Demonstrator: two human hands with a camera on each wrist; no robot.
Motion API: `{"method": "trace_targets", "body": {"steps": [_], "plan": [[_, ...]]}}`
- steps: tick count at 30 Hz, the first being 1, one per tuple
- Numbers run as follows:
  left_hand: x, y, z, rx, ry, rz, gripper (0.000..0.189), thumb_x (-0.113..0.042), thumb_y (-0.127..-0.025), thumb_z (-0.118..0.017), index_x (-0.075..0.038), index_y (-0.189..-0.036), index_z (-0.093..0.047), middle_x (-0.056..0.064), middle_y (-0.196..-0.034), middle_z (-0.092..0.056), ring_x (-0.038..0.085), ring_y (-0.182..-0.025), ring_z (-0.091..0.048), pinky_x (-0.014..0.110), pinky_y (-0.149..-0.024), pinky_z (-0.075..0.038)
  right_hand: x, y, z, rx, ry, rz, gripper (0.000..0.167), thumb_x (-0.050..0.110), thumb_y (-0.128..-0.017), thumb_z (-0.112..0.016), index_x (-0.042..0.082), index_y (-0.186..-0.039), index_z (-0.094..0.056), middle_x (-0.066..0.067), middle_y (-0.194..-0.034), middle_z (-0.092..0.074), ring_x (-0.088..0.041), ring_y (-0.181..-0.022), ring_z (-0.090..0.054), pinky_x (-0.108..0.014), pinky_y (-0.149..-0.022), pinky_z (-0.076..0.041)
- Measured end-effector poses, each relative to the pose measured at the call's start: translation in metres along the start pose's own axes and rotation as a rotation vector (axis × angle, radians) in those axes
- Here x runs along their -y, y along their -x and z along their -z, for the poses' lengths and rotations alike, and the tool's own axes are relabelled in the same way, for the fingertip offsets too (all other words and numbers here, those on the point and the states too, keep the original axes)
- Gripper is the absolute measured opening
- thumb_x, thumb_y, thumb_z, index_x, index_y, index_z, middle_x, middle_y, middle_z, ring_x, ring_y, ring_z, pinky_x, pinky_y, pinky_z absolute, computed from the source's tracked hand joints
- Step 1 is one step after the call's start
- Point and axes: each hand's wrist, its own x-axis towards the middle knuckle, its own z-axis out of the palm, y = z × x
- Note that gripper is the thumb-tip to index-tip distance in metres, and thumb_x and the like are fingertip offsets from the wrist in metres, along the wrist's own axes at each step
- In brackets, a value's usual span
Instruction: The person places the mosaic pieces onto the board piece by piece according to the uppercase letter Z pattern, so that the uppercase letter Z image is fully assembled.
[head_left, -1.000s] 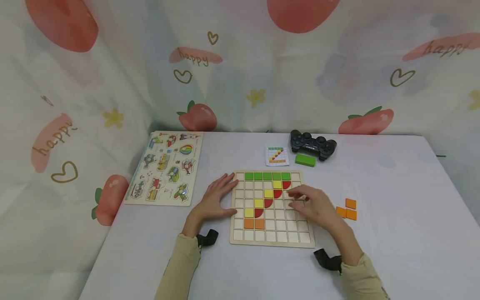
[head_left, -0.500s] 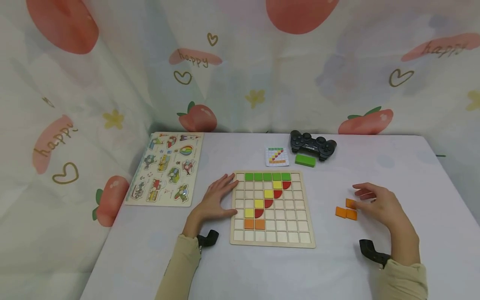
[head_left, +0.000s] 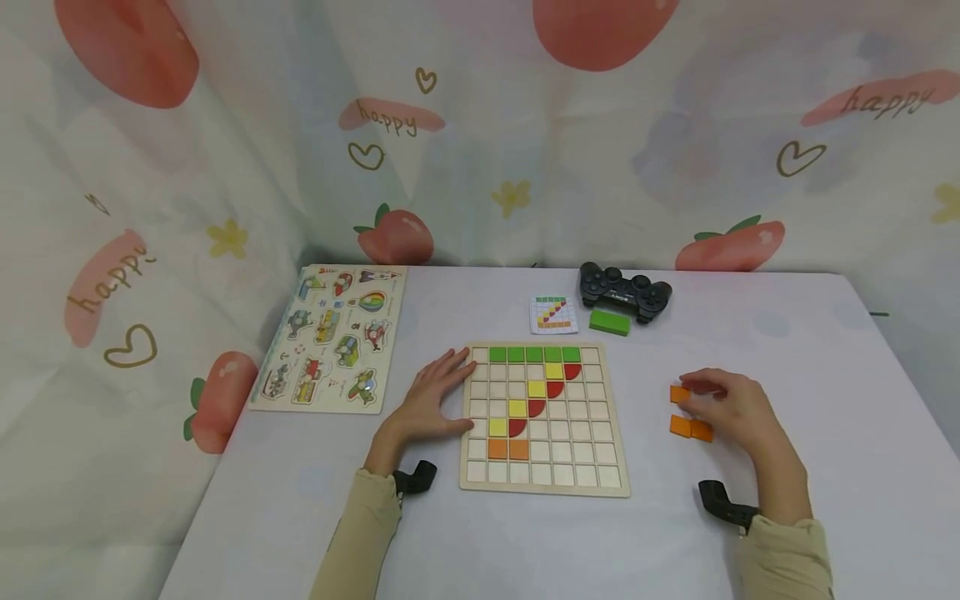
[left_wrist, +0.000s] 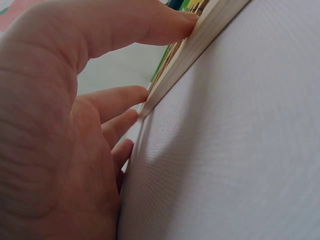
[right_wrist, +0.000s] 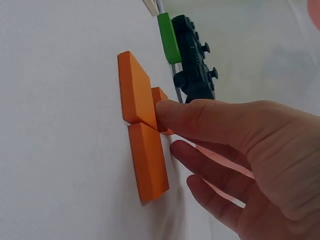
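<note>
A wooden grid board lies flat on the table. Green, yellow, orange and quarter-round red tiles sit in some of its squares. My left hand rests against the board's left edge, fingers spread; in the left wrist view its thumb touches the wooden rim. To the right of the board, my right hand pinches an orange square tile between thumb and fingers. Two more orange tiles lie side by side just below it. In the right wrist view the thumb partly hides the pinched tile.
Behind the board lie a small pattern card, a green block and a black game controller. A picture puzzle board is at the back left. A patterned cloth hangs along the back and left.
My right hand has gone from over the board to the orange tiles, then shifted left with one tile, parting it from the other two. The left hand has stayed put.
</note>
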Motion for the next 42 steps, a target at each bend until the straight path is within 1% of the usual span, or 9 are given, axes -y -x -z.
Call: {"method": "trace_targets", "body": {"steps": [5, 9, 11, 14, 18, 24, 30, 35, 42], "plan": [[0.0, 0.0, 0.0, 0.007, -0.006, 0.002, 0.094, -0.041, -0.071, -0.074, -0.013, -0.153, -0.037, 0.001, -0.164, -0.018, 0.023, -0.151, -0.008, 0.049, -0.12, -0.01, 0.002, 0.0, -0.005, -0.038, 0.03, 0.032, 0.036, 0.012, -0.085, -0.074, -0.001, -0.117, -0.066, -0.021, -0.111, -0.064, -0.035, -0.1, -0.052, -0.047, -0.083, -0.048], [-0.001, 0.0, 0.001, 0.015, -0.003, 0.003, 0.094, -0.041, -0.072, -0.074, -0.014, -0.153, -0.037, 0.001, -0.165, -0.017, 0.023, -0.151, -0.008, 0.049, -0.12, -0.01, 0.008, 0.0, -0.007, -0.099, 0.044, 0.066, 0.035, 0.012, -0.083, -0.076, 0.0, -0.114, -0.067, -0.018, -0.105, -0.065, -0.032, -0.096, -0.054, -0.034, -0.079, -0.049], [-0.001, 0.0, 0.001, 0.014, -0.004, 0.004, 0.094, -0.041, -0.072, -0.074, -0.014, -0.153, -0.037, 0.001, -0.165, -0.017, 0.023, -0.151, -0.008, 0.049, -0.12, -0.01, 0.014, 0.001, -0.008, -0.131, 0.028, 0.114, 0.035, 0.01, -0.082, -0.077, 0.0, -0.113, -0.067, -0.017, -0.103, -0.066, -0.03, -0.094, -0.056, -0.024, -0.075, -0.047], [-0.001, 0.0, 0.002, 0.012, 0.0, 0.007, 0.094, -0.041, -0.072, -0.074, -0.014, -0.153, -0.037, 0.001, -0.164, -0.017, 0.023, -0.151, -0.008, 0.05, -0.12, -0.009, 0.027, -0.001, -0.017, -0.167, 0.004, 0.251, 0.035, 0.005, -0.077, -0.08, 0.0, -0.109, -0.069, -0.012, -0.098, -0.069, -0.027, -0.088, -0.06, -0.017, -0.068, -0.045], [-0.001, 0.0, 0.002, 0.003, 0.0, 0.006, 0.094, -0.041, -0.071, -0.075, -0.014, -0.153, -0.037, 0.001, -0.164, -0.018, 0.023, -0.151, -0.008, 0.051, -0.12, -0.009, 0.059, -0.004, -0.042, -0.111, -0.038, 0.44, 0.035, 0.002, -0.073, -0.083, 0.001, -0.106, -0.07, -0.006, -0.094, -0.07, -0.023, -0.081, -0.063, -0.021, -0.062, -0.046], [-0.001, 0.0, 0.002, -0.001, 0.005, 0.002, 0.094, -0.041, -0.071, -0.075, -0.013, -0.153, -0.038, 0.002, -0.164, -0.019, 0.024, -0.151, -0.009, 0.052, -0.119, -0.01, 0.109, 0.006, -0.086, 0.115, -0.066, 0.605, 0.03, 0.009, -0.075, -0.081, 0.008, -0.103, -0.071, 0.002, -0.095, -0.069, -0.016, -0.08, -0.061, -0.028, -0.067, -0.052], [-0.002, 0.0, 0.002, -0.005, 0.011, -0.014, 0.093, -0.04, -0.071, -0.075, -0.011, -0.152, -0.039, 0.004, -0.164, -0.02, 0.027, -0.151, -0.011, 0.053, -0.119, -0.011, 0.128, 0.017, -0.106, 0.226, 0.053, 0.587, 0.031, 0.014, -0.075, -0.082, 0.017, -0.103, -0.071, 0.008, -0.098, -0.068, -0.01, -0.087, -0.058, -0.036, -0.083, -0.053], [-0.002, 0.001, 0.001, -0.005, 0.004, -0.012, 0.093, -0.041, -0.071, -0.074, -0.011, -0.152, -0.038, 0.004, -0.164, -0.02, 0.026, -0.151, -0.011, 0.053, -0.119, -0.011, 0.128, 0.019, -0.107, 0.26, 0.062, 0.555, 0.033, 0.014, -0.076, -0.083, 0.016, -0.106, -0.07, 0.007, -0.101, -0.067, -0.01, -0.089, -0.058, -0.037, -0.084, -0.053], [0.0, 0.0, 0.0, -0.007, -0.003, -0.015, 0.094, -0.042, -0.072, -0.074, -0.012, -0.153, -0.038, 0.004, -0.164, -0.02, 0.026, -0.151, -0.01, 0.052, -0.119, -0.011, 0.128, 0.017, -0.109, 0.274, 0.025, 0.568, 0.035, 0.019, -0.077, -0.084, 0.013, -0.108, -0.07, 0.007, -0.098, -0.067, -0.009, -0.086, -0.057, -0.032, -0.079, -0.053]]}}
